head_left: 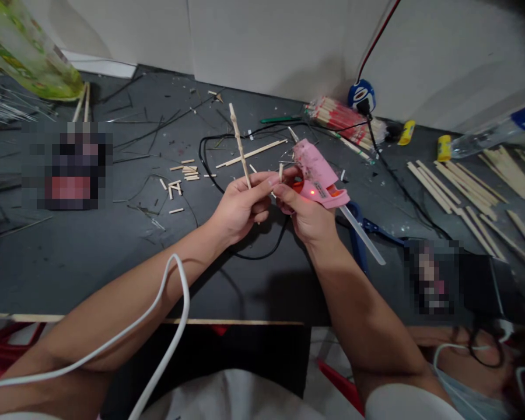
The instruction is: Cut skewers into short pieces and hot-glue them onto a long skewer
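My left hand (245,204) is closed around a thin wooden stick (240,140) with knobby bumps along it, which points up and slightly left. A pink hot glue gun (317,169) is in my right hand (310,216), its nozzle aimed up and to the left. An orange light glows on its side, and a whitish glue stick (363,234) sticks out of its back. Between the two thumbs a short wooden piece (280,171) stands upright; I cannot tell which hand pinches it. The fingertips of both hands nearly touch.
Short cut sticks (190,170) lie left of my hands. A black cable (203,154) loops behind them. Red-wrapped sticks (341,119) lie at the back; longer sticks (464,186) spread at right beside a plastic bottle (485,137). A white cable (186,291) crosses my left arm.
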{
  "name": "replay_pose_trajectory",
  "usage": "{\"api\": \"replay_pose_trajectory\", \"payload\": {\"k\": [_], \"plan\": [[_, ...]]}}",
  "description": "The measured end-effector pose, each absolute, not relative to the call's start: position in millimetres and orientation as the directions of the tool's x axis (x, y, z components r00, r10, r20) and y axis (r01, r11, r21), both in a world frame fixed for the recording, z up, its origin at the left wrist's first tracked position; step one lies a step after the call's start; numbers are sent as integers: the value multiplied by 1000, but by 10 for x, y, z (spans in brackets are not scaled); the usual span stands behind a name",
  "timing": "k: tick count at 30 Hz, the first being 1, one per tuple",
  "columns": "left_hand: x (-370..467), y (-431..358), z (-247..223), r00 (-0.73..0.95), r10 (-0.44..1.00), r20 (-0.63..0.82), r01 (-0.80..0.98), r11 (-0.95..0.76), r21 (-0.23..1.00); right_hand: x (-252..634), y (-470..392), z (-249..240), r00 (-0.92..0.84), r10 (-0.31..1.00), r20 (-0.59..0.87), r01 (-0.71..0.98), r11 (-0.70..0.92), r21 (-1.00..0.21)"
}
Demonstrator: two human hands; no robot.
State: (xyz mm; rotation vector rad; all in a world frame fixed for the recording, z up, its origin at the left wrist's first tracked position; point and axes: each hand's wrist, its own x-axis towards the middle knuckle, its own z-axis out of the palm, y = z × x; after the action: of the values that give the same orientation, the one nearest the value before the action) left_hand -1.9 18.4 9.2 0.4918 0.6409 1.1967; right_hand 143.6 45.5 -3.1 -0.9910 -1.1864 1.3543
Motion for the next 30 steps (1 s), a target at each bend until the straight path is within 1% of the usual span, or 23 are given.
{"api": "replay_pose_trajectory", "payload": {"k": [3, 11, 17, 22, 25, 30], "plan": [[-31, 183, 86, 252, 946, -206, -689, 325, 647, 1438, 454, -27, -159, 987, 20, -179, -9, -984], [-61, 200, 71, 286, 937, -200, -683, 346, 643, 1439, 470, -41, -112, 993, 22, -137, 7, -991], [-44, 199, 81, 282, 943, -177, -672, 326, 665, 1421, 464, -1, -27, 999, 34, -146, 30, -989], [-28, 189, 73, 289, 939, -186, -638, 334, 694, 1395, 444, 55, 57, 998, 36, -126, 43, -991], [-15, 188, 56, 285, 940, -189, -623, 331, 709, 1402, 445, 92, 90, 995, 47, -154, 60, -986], [7, 186, 27, 282, 943, -175, -611, 317, 726, 1412, 476, 54, 131, 988, 79, -147, 98, -984]]}}
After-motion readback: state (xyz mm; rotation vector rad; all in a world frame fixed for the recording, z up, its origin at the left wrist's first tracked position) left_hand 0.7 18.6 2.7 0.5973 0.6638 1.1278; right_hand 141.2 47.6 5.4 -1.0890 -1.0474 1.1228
